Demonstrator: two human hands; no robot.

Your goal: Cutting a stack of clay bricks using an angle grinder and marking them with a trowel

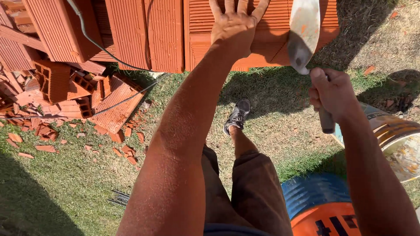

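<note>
Left hand: my left hand [234, 27] lies flat, fingers spread, on the ribbed red brick [262, 39] at the top of the stack; nothing gripped.
Right hand: my right hand [331, 92] is clamped around the dark handle of a trowel [302, 37], blade up, its tip running out of the top of the frame.
Trowel blade: pale, mortar-stained, dark near the neck, held just over the right part of the same brick (whether it touches the face, I cannot tell).
Brick stack: at least four large ribbed blocks [144, 32] show side by side along the top edge, standing on grass.
In the way: my left forearm crosses the middle of the view and hides part of the brick's lower edge.
Cable: one dark cable [94, 43] runs down over the left blocks and away across the rubble.
Rubble: a heap of broken hollow bricks [65, 89] lies at left, with many small red shards [127, 148] scattered on the grass beside it.
Buckets: two; one stained pail [393, 140] just behind my right wrist, one blue-and-orange bucket [319, 205] below it at the bottom edge.
Footing: one grey shoe [237, 114] on the grass [65, 188], below the stack, between my arms.
Rods: a few thin dark rods [119, 197] lie in the grass at lower left.
</note>
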